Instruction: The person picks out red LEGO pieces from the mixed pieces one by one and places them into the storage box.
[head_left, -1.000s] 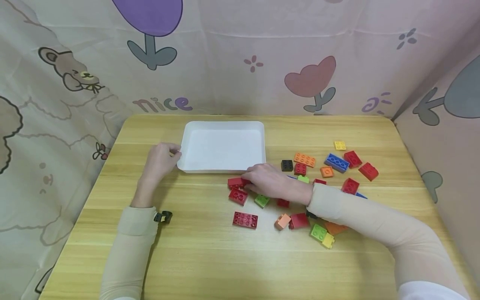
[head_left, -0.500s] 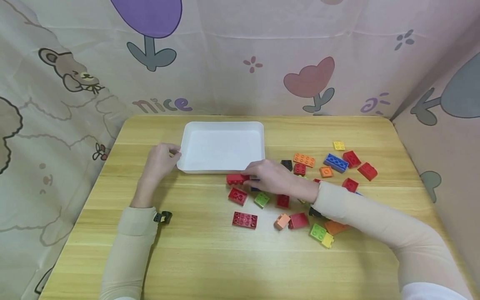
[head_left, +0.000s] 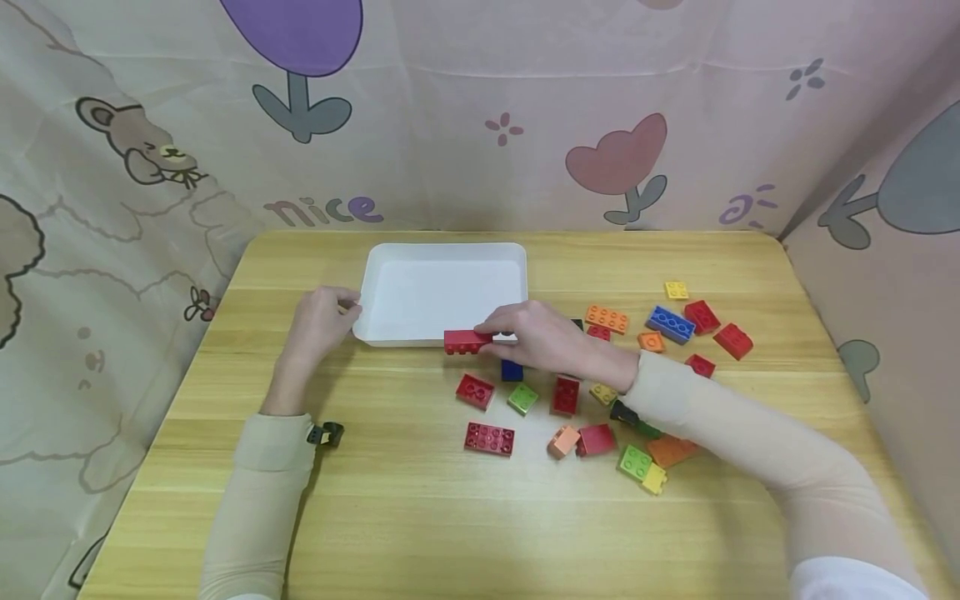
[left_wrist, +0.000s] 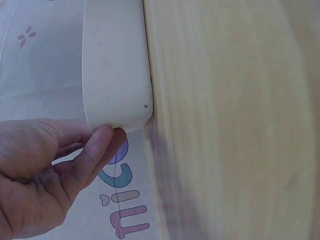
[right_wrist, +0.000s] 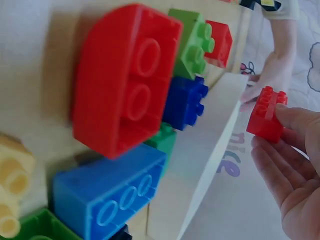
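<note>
Held brick: your oblong red plastic brick (head_left: 467, 342) is off the table, overlapping the tray's near wall in the head view; you cannot tell whether it touches.
Brick's direction: long axis left to right, along that wall; studs face toward you.
Right hand: your right hand (head_left: 536, 337) pinches the brick's right end between thumb and fingers.
White rectangular tray: the shallow tray (head_left: 442, 292) lies just beyond the brick, near the table's far edge.
Left hand: your left hand (head_left: 322, 318) pinches the tray's left wall with fingertips.
Near your right hand: a dark blue plastic brick (head_left: 512, 372) sits just below it.
Room: bare wooden tabletop (head_left: 390, 500) stretches from your left forearm to the scattered bricks at right.
Backdrop: a printed curtain (head_left: 442, 167).
</note>
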